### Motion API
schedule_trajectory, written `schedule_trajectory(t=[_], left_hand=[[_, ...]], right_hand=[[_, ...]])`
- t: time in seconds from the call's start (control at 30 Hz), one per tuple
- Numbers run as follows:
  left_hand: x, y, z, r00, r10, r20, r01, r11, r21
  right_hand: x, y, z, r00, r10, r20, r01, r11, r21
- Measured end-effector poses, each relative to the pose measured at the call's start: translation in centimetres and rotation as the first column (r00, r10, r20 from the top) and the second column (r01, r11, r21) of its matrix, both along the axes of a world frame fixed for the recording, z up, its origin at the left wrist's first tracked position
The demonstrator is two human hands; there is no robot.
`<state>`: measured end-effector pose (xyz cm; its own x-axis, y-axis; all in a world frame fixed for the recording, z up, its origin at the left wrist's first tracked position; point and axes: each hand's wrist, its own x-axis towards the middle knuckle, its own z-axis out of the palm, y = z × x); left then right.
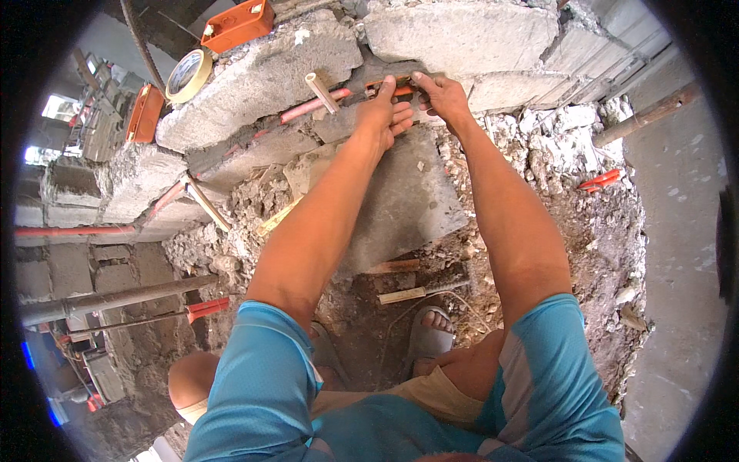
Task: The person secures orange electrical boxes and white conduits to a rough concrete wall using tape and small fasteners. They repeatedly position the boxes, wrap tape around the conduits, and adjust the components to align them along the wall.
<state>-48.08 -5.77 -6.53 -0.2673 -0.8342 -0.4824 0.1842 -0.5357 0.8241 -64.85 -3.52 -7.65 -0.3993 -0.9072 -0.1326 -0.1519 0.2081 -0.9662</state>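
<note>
An orange electrical box (pixel 402 90) sits at a gap in the block wall, its open face partly covered by my fingers. My left hand (pixel 377 119) is at its left end, thumb pressed on the rim, the other fingers curled loosely below. At the right end, my right hand (pixel 445 98) pinches the box between thumb and forefinger. Left of the box a pinkish-red conduit (pixel 314 106) runs along a groove in the wall. A pale short stick (pixel 322 92) pokes out of the wall beside that conduit.
On the wall top lie a tape roll (pixel 188 75) and another orange box (pixel 237 25); a third orange box (pixel 145 114) is beside them. Red-handled pliers (pixel 600 181) rest on rubble at right. A wooden-handled tool (pixel 404 295) lies near my feet. Poles (pixel 647 115) jut in from the sides.
</note>
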Motion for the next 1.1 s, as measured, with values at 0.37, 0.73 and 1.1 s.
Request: schedule_trajectory(t=[0.37, 0.73, 1.1], left_hand=[[-0.8, 0.2, 1.6, 0.999, 0.015, 0.036, -0.017, 0.998, 0.053], [-1.3, -0.1, 1.5, 0.998, 0.063, -0.012, -0.062, 0.998, 0.029], [-1.6, 0.5, 1.3, 0.997, 0.064, 0.034, -0.064, 0.998, -0.01]], right_hand=[[-0.6, -2.0, -1.9, 0.997, -0.047, -0.068, 0.043, 0.997, -0.059], [-0.3, -1.2, -0.5, 0.995, -0.063, -0.072, 0.067, 0.997, 0.045], [-0.2, -1.3, 3.1, 0.986, 0.036, 0.163, -0.054, 0.993, 0.106]])
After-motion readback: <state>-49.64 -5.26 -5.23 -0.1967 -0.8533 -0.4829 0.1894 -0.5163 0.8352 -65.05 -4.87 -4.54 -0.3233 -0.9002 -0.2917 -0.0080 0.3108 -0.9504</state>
